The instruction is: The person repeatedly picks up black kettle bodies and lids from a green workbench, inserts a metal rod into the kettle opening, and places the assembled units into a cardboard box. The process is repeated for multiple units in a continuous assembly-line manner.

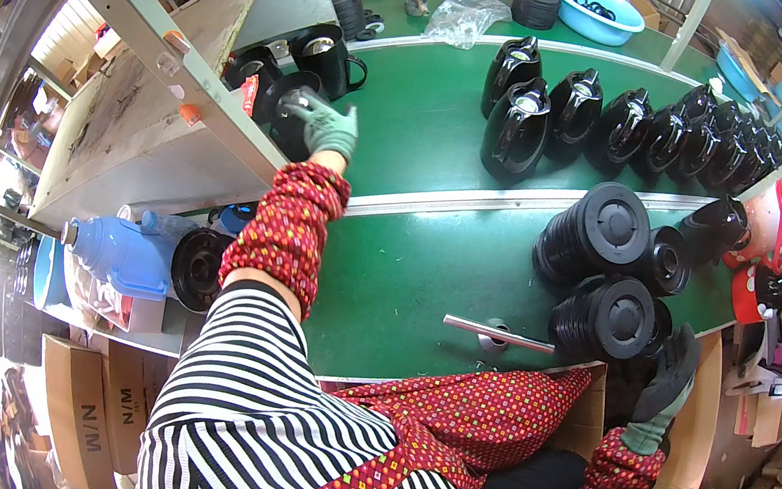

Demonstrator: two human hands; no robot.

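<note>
My left hand (326,126), in a grey-green glove, reaches out to a black jug (288,133) at the far left, its fingers stretched over the jug's top. Whether they touch the rim I cannot tell. Beside that jug stand another black jug with a handle (325,61) and a dark open vessel (251,68). At the right table edge my right hand (666,382) has a dark-palmed glove and extended fingers. It is close to stacked black round discs (621,317), above a cardboard box (695,432), and nothing shows clearly in it.
Several black jugs (518,127) stand in rows on the green belt (412,106), behind a metal rail (459,194). A metal tube (499,334) lies near the front edge. A grey post (169,39) rises at left, near a blue kettle-shaped jug (122,252).
</note>
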